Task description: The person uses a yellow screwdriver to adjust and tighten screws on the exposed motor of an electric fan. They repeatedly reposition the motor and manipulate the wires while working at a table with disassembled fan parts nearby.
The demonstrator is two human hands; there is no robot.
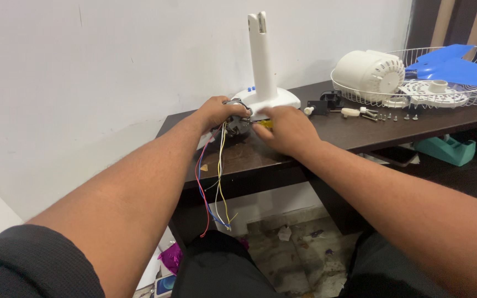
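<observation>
My left hand [216, 112] grips a small grey fan motor [237, 124] at the near left corner of the dark wooden table [360, 132]. Red, blue, yellow and white wires [211, 182] hang from the motor over the table's front edge. My right hand [285, 129] is closed on a yellow-handled tool [264, 124] pressed against the motor; its tip is hidden by my fingers. Just behind both hands stands the white fan base with its upright column [262, 60].
To the right on the table lie a white motor housing [370, 74], a wire fan guard [470, 96] holding blue blades [451, 65] and a white round cover, plus several loose screws [390, 116] and a black bracket [327, 102]. A teal object [448, 149] sits below.
</observation>
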